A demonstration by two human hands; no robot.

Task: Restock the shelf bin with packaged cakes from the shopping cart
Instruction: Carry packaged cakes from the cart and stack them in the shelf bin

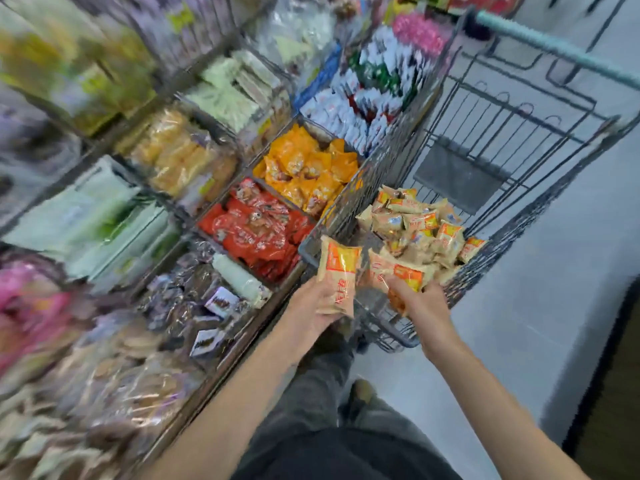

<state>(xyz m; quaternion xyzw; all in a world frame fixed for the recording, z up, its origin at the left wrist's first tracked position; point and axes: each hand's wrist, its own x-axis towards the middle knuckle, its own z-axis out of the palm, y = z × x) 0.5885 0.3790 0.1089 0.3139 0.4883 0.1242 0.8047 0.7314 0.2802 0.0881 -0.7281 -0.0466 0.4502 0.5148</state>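
A wire shopping cart point(512, 188) stands at right, with a heap of tan-and-orange packaged cakes point(419, 230) piled in its near corner. My left hand point(311, 303) grips one upright cake packet point(337, 275) just outside the cart's near-left corner. My right hand point(420, 303) reaches over the cart's near rim and holds another cake packet point(398, 273) at the edge of the heap. The shelf bins lie to the left; the nearest ones hold red packets point(256, 230) and orange packets point(308, 168).
Shelf bins run diagonally along the left, filled with dark wrapped snacks point(194, 292), yellow cakes point(180, 150), green packets point(97, 216) and white-blue packets point(363, 98). The cart's teal handle point(554, 43) is at the far top right. Grey floor point(554, 306) lies right of the cart.
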